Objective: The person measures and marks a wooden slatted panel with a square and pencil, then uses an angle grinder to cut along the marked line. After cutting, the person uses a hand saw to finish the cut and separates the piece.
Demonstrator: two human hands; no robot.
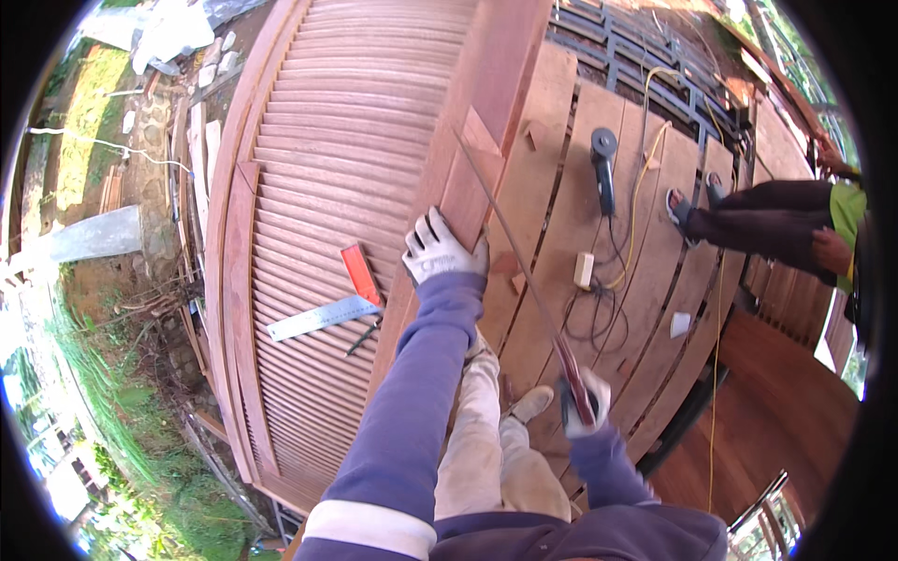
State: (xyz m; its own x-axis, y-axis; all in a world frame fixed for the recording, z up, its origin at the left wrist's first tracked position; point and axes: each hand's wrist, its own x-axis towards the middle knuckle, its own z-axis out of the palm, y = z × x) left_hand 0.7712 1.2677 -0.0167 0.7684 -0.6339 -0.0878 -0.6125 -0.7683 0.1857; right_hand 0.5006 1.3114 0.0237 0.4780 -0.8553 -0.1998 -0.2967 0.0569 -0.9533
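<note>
A large wooden panel of close-set slats (360,103) lies before me. Along its right side runs a wooden board (465,192). My left hand (438,251), in a pale glove, grips this board, thumb over its right edge. In my gloved right hand (587,404), low and right, is a hand saw (524,248), seen nearly edge-on. Its thin blade slants up to the board, its tip near a lighter triangular patch of wood. A square (323,318) with an orange handle rests on the slats, and a dark pencil (362,338) lies beside it.
On the plank floor (599,346) lie an angle grinder (604,173), a white socket block (584,270), a coiled black cord (599,323) and wood offcuts. A yellow cable (645,178) crosses it. Another person (767,220) stands at right. Dark metal frames (627,56) lie at the back.
</note>
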